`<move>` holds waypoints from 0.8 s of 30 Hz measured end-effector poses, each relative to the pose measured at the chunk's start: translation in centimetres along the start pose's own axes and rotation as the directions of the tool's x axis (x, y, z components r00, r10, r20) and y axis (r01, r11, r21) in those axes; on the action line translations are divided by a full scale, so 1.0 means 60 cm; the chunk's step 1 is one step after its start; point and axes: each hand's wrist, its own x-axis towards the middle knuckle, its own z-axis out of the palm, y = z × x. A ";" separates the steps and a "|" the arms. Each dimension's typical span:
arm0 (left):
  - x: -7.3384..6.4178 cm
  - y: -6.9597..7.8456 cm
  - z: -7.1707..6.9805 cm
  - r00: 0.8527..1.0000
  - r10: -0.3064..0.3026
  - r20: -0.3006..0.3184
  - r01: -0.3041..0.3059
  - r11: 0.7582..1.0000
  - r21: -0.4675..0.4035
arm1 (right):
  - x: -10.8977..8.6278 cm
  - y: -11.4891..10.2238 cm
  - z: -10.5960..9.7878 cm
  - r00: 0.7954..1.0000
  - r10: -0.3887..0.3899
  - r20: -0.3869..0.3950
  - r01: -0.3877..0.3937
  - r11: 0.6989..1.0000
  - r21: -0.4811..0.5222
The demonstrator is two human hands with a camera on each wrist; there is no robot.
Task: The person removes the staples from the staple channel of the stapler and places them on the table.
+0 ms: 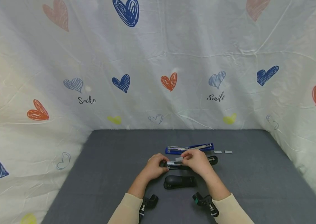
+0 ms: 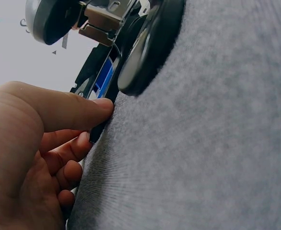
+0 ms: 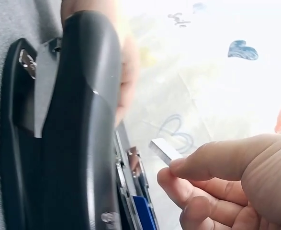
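Note:
In the head view an opened black stapler lies across the table, its magazine exposed. My left hand grips its left end, thumb on the near side; the left wrist view shows the thumb pressed along its edge. Between thumb and fingertips my right hand pinches a short strip of staples, held just above the magazine. Nearer to the body, a second black stapler sits closed and fills much of the right wrist view. Behind the opened one lies a blue stapler, also opened out.
Two more staple strips, one beside the blue stapler and another farther right, lie on the grey tabletop. A white curtain printed with hearts hangs behind the table. Wrist cameras sit near both sleeves.

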 end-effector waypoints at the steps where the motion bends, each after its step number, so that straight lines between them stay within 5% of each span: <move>1: 0.000 0.000 0.000 1.000 -0.003 0.000 0.003 1.000 0.000 | 0.000 0.000 -0.002 1.000 0.007 0.001 -0.007 1.000 0.008; 11: -0.003 -0.003 0.003 1.000 -0.006 0.000 0.006 1.000 0.014 | -0.002 0.005 -0.019 0.999 0.019 0.027 -0.019 1.000 0.021; 18: -0.001 0.000 0.000 1.000 -0.010 0.003 0.010 1.000 -0.006 | -0.003 0.003 -0.006 0.998 -0.058 0.022 0.061 0.987 -0.147; 24: 0.002 -0.001 0.001 1.000 -0.006 -0.002 0.006 1.000 -0.002 | 0.006 0.003 0.018 0.993 -0.116 -0.030 0.099 0.935 -0.340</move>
